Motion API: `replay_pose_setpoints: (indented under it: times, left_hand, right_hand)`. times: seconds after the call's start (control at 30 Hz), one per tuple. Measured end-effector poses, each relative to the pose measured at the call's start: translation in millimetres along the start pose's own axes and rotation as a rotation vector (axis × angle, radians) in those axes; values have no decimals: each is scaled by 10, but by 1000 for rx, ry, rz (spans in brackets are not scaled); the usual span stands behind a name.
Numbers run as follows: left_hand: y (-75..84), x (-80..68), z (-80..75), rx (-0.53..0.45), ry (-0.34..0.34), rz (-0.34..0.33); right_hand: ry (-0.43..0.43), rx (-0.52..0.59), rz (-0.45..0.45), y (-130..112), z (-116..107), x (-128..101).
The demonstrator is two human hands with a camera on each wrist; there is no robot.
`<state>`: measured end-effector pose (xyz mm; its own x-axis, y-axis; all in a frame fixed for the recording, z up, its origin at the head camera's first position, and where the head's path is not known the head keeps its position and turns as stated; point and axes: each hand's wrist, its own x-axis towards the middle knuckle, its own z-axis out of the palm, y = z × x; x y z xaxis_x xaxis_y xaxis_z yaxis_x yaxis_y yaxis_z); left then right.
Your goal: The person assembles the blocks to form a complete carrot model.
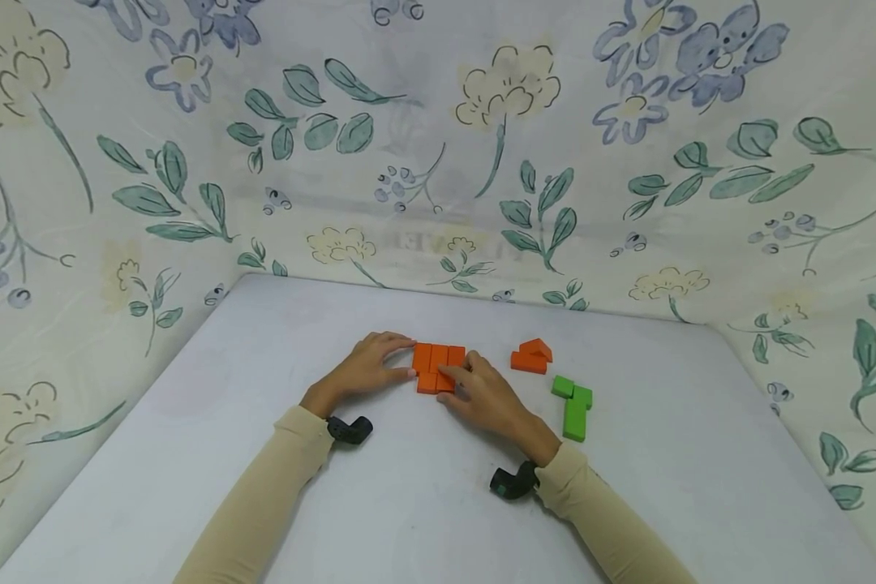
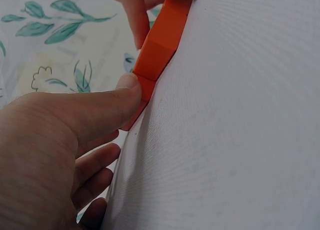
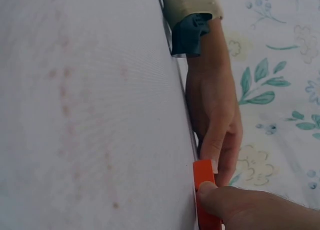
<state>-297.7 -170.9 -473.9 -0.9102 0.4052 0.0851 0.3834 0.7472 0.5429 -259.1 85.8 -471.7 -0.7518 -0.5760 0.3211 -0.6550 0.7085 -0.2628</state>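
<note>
A flat cluster of orange blocks lies on the white table, between my two hands. My left hand rests at its left edge, with the thumb pressing straight against the side of an orange block and the other fingers loosely curled. My right hand lies over the cluster's right side. Its thumb and fingers pinch an orange block. The right wrist view shows the left hand reaching the block from the other side.
Loose orange pieces lie right of the cluster, and green blocks sit nearer, further right. Floral cloth walls the table at the back and both sides. Black wrist cameras hang at both wrists.
</note>
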Motion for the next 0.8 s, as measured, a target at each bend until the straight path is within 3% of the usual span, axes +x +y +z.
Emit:
replay_pose_setpoints:
  times: [0.43, 0.6, 0.8]
  left_hand:
    - [16, 5, -3, -13, -2, -12]
    - [-10, 15, 15, -32, -1, -17]
    - [-20, 14, 13, -18, -15, -18]
  right_hand:
    - [-17, 35, 27, 8, -27, -1]
    - [-22, 117, 131, 84, -192, 3]
    - [75, 151, 209, 413, -466, -44]
